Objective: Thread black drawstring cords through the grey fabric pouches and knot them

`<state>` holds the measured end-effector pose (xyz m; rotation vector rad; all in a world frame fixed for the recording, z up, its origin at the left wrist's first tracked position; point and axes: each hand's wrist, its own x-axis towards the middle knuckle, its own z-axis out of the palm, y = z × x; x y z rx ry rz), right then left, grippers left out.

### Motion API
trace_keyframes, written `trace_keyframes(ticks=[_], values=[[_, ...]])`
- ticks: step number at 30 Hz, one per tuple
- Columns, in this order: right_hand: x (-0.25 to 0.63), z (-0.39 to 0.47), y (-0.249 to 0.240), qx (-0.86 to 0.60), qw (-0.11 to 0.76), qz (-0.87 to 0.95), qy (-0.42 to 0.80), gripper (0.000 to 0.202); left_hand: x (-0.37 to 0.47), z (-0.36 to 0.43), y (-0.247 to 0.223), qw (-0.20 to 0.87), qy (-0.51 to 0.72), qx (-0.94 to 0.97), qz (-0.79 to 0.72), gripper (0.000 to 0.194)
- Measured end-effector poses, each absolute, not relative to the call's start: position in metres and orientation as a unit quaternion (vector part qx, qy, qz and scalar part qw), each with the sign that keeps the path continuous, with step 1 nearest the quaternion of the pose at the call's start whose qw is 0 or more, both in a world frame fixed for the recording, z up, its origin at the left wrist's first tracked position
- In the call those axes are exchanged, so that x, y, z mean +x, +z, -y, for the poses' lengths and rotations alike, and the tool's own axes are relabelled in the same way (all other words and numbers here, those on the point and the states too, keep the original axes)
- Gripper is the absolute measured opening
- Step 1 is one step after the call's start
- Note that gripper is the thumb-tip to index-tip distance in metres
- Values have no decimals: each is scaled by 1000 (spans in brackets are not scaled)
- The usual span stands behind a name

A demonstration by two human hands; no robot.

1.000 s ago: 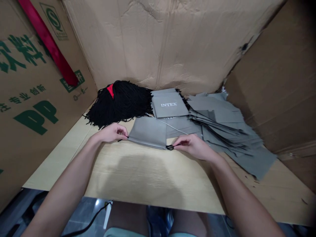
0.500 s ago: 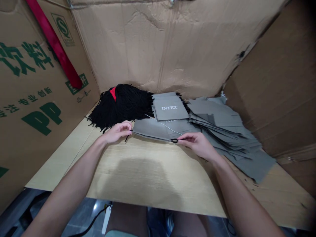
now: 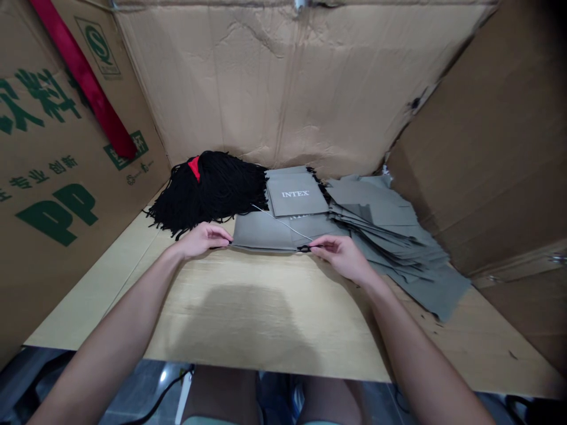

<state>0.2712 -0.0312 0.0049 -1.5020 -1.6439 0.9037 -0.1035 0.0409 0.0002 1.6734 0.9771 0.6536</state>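
Note:
A grey pouch (image 3: 263,231) lies flat on the wooden table, with a black cord showing at both ends of its near edge. My left hand (image 3: 204,239) pinches the cord at the pouch's left corner. At the right corner, my right hand (image 3: 339,254) has its fingers closed on the black cord loop (image 3: 303,248). A thin metal rod (image 3: 283,223) slants across the pouch, its near end at my right fingertips. Just behind lies a stack of grey pouches (image 3: 297,192) marked INTEX.
A heap of black cords (image 3: 212,186) with a red tie lies behind my left hand. Loose grey pouches (image 3: 398,236) spread over the right side. Cardboard walls (image 3: 266,88) stand behind and on both sides; a red ribbon (image 3: 88,79) hangs at left. The wooden table (image 3: 239,319) has its edge near me.
The view has shifted slightly. My left hand has come down a little toward the table, and the cord end by it now lies flatter. Both hands keep their pinch.

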Motion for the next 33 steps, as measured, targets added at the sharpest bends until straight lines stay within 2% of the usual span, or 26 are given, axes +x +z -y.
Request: trace_keyframes(ticks=[8, 11, 14, 17, 19, 23, 28, 33], values=[[274, 28, -2, -597, 340, 669, 284, 30, -97, -34, -1, 563, 259, 690, -373, 21], [274, 30, 1, -615, 295, 692, 238, 25, -97, -34, -2, 573, 252, 700, -345, 26], [272, 33, 6, -606, 269, 731, 159, 23, -97, -34, -2, 519, 228, 751, -340, 26], [263, 38, 11, -510, 292, 803, 99, 21, -92, -31, -2, 447, 202, 805, -335, 22], [251, 41, 10, -447, 274, 846, 97, 22, -86, -28, -2, 429, 205, 821, -318, 16], [224, 45, 2, -412, 238, 878, 49, 22, -69, -16, -4, 462, 271, 781, -322, 15], [209, 47, 1, -386, 314, 866, 55, 16, -43, 2, -4, 535, 395, 691, -283, 21], [213, 53, 11, -389, 368, 843, 52, 13, -28, 15, -1, 507, 494, 657, -259, 22]])
